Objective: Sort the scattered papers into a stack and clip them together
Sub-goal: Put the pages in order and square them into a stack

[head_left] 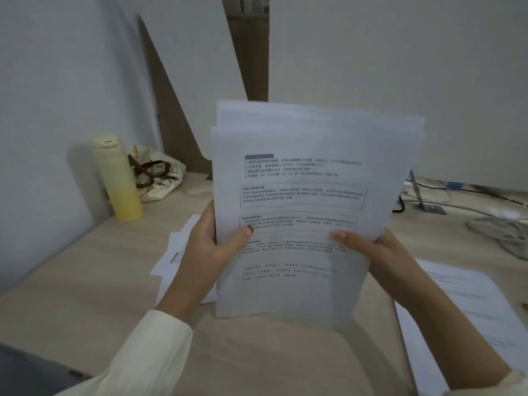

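I hold a stack of printed white papers [303, 195] upright above the wooden desk [85, 281], its sheets slightly uneven at the top. My left hand [211, 247] grips the stack's left edge, thumb across the front page. My right hand [380, 255] grips the right edge, thumb also on the front. More printed sheets [174, 252] lie flat on the desk behind my left hand. Another loose sheet [468, 304] lies on the desk at the right, under my right forearm. No clip is in view.
A yellow bottle [118, 178] stands at the back left beside a cloth pouch with brown straps [155, 172]. Cables [485, 195] and a metal stand foot [428, 204] lie at the back right. White walls enclose the desk.
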Demonstrator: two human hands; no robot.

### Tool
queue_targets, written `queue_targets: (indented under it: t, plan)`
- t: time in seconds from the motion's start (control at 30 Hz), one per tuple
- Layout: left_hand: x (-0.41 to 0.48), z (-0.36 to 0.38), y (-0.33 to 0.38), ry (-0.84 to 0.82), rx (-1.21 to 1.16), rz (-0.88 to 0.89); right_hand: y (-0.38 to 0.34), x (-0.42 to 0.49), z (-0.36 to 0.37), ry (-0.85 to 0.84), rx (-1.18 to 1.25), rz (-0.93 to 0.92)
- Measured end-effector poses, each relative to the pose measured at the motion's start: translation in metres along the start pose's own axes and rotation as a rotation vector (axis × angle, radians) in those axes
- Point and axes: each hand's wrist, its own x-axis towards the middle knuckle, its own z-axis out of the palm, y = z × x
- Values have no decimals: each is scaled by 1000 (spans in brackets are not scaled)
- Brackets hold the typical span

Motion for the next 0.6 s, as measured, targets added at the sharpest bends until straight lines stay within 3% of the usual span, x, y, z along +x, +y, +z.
queue_targets:
  t: [0.17, 0.3, 0.6]
  plan:
    - [0, -1, -5, 90, 1, -14, -4, 1, -6, -15, 99, -13]
    - [-13, 3, -25, 28, 29, -173, 18, -8, -2, -26, -36, 114]
    - [-23, 2, -22, 43, -33, -228, 21, -18, -4, -41, -11, 180]
